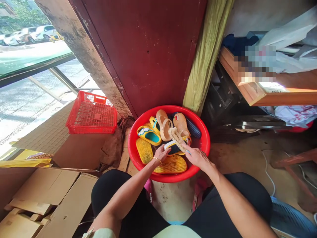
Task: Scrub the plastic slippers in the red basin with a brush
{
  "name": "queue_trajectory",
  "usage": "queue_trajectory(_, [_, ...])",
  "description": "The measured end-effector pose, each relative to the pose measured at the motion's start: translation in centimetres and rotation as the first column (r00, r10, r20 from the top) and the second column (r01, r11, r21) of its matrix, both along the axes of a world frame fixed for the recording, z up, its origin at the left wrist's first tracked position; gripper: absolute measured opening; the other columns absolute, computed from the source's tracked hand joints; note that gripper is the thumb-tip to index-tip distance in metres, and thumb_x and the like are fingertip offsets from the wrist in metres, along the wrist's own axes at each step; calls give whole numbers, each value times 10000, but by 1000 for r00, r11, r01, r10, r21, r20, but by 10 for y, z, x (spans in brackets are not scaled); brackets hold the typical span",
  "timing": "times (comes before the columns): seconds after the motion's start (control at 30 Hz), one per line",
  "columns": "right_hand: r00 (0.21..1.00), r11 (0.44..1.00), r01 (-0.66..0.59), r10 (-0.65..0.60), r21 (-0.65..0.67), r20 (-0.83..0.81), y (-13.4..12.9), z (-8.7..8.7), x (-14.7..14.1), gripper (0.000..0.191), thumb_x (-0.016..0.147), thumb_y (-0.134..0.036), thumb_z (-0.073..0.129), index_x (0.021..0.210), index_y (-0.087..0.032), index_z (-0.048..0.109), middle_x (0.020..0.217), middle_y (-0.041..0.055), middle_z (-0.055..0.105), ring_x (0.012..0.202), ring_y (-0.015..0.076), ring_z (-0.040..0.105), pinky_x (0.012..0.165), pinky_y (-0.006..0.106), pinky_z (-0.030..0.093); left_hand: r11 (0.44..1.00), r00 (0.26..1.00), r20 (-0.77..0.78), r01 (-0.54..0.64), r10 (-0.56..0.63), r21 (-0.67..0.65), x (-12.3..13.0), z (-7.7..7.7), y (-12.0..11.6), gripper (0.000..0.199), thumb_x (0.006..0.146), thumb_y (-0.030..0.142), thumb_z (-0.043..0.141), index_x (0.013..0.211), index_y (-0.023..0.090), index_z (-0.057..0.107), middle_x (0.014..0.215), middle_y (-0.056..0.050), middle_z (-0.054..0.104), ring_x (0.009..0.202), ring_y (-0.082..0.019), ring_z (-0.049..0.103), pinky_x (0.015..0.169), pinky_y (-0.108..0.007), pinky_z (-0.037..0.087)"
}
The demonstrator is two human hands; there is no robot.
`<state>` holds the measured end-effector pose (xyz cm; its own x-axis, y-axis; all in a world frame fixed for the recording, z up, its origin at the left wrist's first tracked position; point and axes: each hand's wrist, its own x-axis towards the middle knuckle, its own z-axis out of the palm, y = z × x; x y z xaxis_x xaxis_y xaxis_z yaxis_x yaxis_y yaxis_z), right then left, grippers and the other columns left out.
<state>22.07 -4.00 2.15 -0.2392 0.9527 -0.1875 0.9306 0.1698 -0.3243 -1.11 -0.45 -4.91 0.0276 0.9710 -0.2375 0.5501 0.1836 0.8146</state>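
Observation:
A round red basin [132,138] stands between my knees with several slippers and clogs in it. My left hand [162,154] grips the heel end of a slipper [175,148] with a white rim and a dark insole. In my right hand [198,157] is a scrub brush [176,136], its pale bristles right over that slipper; whether they touch it I cannot tell. Behind lie tan clogs [163,124] and a yellow clog [150,135] with a teal lining. Yellow ridged soles [173,164] face up near the front rim, and a dark blue sole [193,128] rests at the right.
A red plastic crate [92,114] sits on cardboard at the left, with an open cardboard box [47,191] nearer me. Behind the basin is a dark red door [143,53]. A wooden table [277,89], a white cable [267,168] and a blue fan [289,218] are at the right.

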Motion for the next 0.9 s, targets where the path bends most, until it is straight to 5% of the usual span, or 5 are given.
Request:
queue_trajectory(0.2, [988,990,135,-132,31,-83,4,-4,39,564,955,-299,436,1519,-324,430,1156,41,755,989,220,724,827,307,543,968,855,471,-121,215,-222,-7,25,1,333,824,494,571,921,177,604,790,-20,628,645,-159,616,581,-285,528])
queue_trajectory(0.37, [931,966,178,-104,187,-349,3,-2,28,555,960,-315,426,1508,-234,446,1286,64,698,1062,212,703,915,297,546,981,748,635,-164,194,-107,-10,63,0,332,728,458,673,870,185,547,751,23,557,664,-147,606,611,-290,557])
queue_trajectory(0.5, [885,960,170,-50,222,-462,-4,13,3,553,961,-334,421,1493,-188,458,1273,77,703,1037,208,712,926,298,554,961,827,531,-266,184,81,-12,75,1,321,770,480,638,837,185,528,729,31,513,650,-119,531,605,-241,499])
queue_trajectory(0.73, [830,982,-160,190,102,-525,-33,20,-42,570,926,-271,443,1495,-247,459,1325,43,676,1082,193,697,976,301,534,850,936,217,-345,278,399,-33,86,9,281,901,464,501,921,193,573,856,-18,609,829,-175,550,776,-282,466])
queue_trajectory(0.9, [831,998,5,-35,-55,-554,-22,10,-52,547,935,-316,416,1470,-232,488,1083,58,766,756,173,734,766,270,583,889,958,26,-276,287,366,-24,79,0,261,910,460,521,987,214,558,779,-5,598,729,-176,553,712,-276,434])
